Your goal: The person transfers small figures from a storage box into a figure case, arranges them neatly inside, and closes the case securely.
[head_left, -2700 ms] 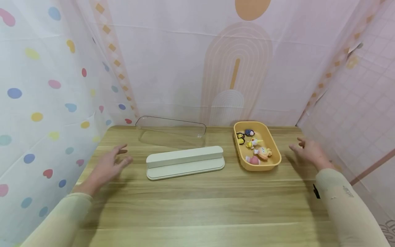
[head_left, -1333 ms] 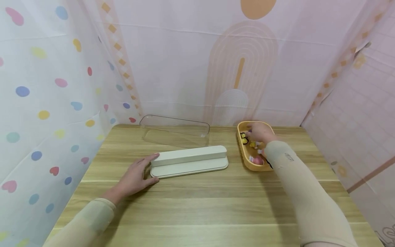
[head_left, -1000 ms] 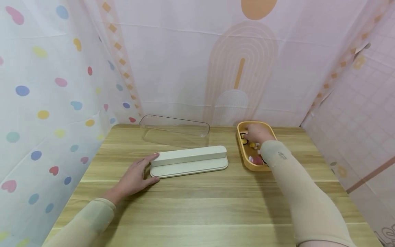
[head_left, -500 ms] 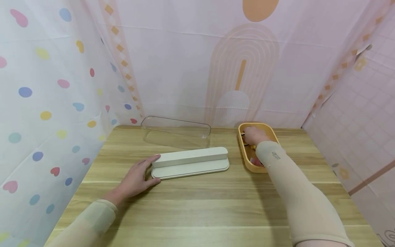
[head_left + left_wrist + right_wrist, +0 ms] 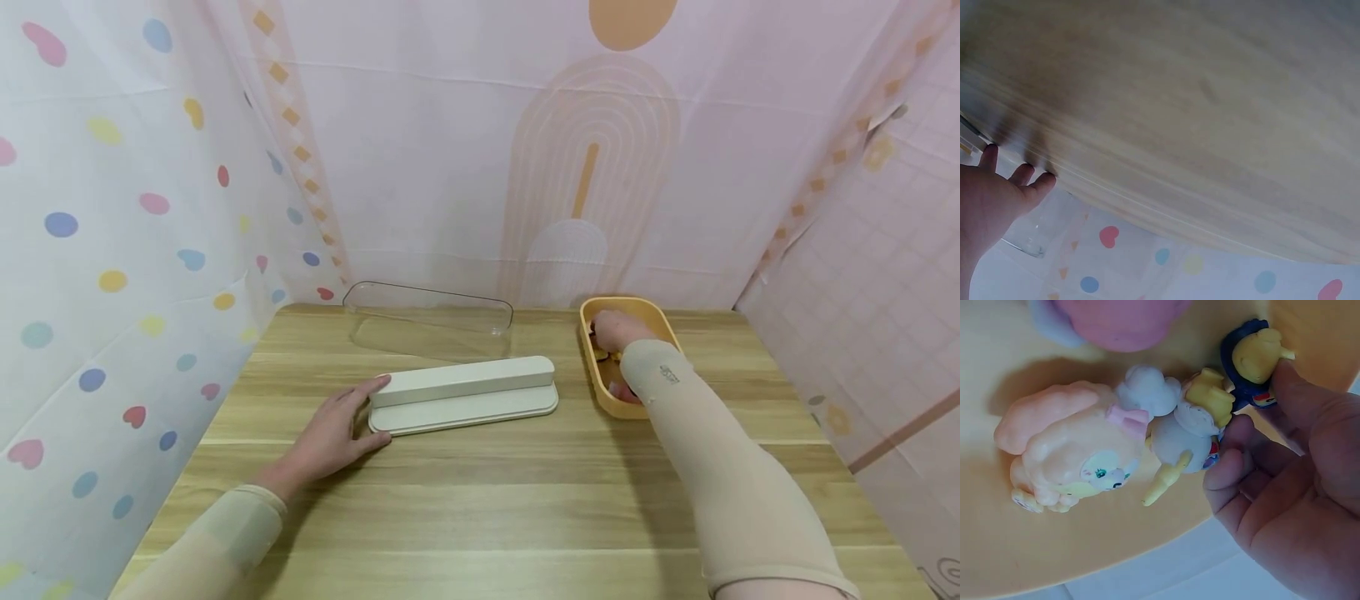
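My left hand [image 5: 330,435] rests against the left end of a long off-white plastic base [image 5: 465,408] with a raised back ridge. Its thumb lies at the front edge and its fingers at the ridge; in the left wrist view the fingers look fairly straight. My right hand [image 5: 618,331] reaches into a yellow tray [image 5: 587,371] of small toy figurines. In the right wrist view it pinches a yellow toy figurine [image 5: 1255,359] with a dark blue hood between thumb and fingers. Beside it lie a white-and-yellow figurine [image 5: 1179,440], a peach dog-like figurine [image 5: 1079,440] and a pink one [image 5: 1125,322].
A clear, long plastic cover [image 5: 427,321] stands behind the base, near the back edge of the wooden table [image 5: 480,517]. Patterned cloth [image 5: 420,167] hangs behind the table and along both sides.
From beside the objects, my left hand came to the base's left end and my right hand went into the tray. Over the last second the right hand shifted slightly within the tray; the left stayed.
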`<control>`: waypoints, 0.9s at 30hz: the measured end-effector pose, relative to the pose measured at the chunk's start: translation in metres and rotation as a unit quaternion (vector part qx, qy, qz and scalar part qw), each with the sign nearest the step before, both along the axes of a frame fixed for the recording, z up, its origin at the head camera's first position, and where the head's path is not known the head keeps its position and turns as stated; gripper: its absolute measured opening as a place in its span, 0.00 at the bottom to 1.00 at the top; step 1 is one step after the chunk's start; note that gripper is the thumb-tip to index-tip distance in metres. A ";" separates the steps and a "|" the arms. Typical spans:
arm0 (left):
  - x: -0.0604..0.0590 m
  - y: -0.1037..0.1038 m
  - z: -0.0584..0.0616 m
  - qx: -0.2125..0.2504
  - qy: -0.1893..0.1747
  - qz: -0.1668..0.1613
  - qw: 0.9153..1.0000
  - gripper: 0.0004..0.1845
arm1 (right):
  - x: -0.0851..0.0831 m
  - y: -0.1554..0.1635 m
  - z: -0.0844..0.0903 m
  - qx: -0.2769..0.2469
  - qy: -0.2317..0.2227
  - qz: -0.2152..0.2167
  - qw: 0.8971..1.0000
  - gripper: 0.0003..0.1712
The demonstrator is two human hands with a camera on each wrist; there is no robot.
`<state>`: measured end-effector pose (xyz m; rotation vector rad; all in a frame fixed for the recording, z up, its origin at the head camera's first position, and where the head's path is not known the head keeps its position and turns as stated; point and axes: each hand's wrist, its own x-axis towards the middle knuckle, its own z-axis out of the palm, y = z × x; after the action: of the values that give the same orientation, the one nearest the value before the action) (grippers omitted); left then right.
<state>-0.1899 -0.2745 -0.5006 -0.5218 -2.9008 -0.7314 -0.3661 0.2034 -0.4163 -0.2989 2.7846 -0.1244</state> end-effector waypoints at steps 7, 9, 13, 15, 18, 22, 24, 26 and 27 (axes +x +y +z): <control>0.000 0.000 -0.001 -0.001 0.002 -0.003 1.000 0.50 | -0.003 0.001 0.003 -0.008 -0.031 -0.007 0.999 0.09; -0.001 0.000 -0.001 -0.001 0.005 -0.005 1.000 0.50 | -0.006 0.001 0.003 -0.002 -0.036 -0.004 0.999 0.10; -0.001 -0.001 -0.002 0.000 0.008 -0.006 1.000 0.50 | -0.021 0.009 -0.013 -0.005 -0.032 0.015 0.999 0.10; -0.001 -0.001 -0.002 0.000 0.008 -0.006 1.000 0.50 | -0.019 0.008 -0.011 -0.010 -0.030 0.020 0.999 0.11; -0.001 -0.001 -0.003 -0.001 0.008 -0.006 1.000 0.51 | -0.014 0.005 -0.006 -0.017 -0.031 0.016 0.999 0.13; -0.001 -0.001 -0.003 0.000 0.008 -0.007 1.000 0.51 | -0.020 0.010 -0.016 -0.047 -0.018 0.025 0.998 0.15; -0.001 -0.001 -0.003 0.000 0.008 -0.007 1.000 0.51 | -0.014 0.006 -0.010 -0.059 -0.017 0.018 0.998 0.16; -0.001 -0.001 -0.003 -0.001 0.009 -0.007 1.000 0.51 | -0.008 0.004 -0.004 -0.068 -0.017 0.013 0.997 0.16; -0.001 -0.001 -0.002 -0.001 0.009 -0.006 1.000 0.51 | -0.004 0.001 0.001 -0.068 -0.019 0.005 0.997 0.16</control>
<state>-0.1911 -0.2752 -0.5030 -0.5447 -2.8835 -0.7228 -0.3702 0.2045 -0.4153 -0.3409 2.7416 -0.3157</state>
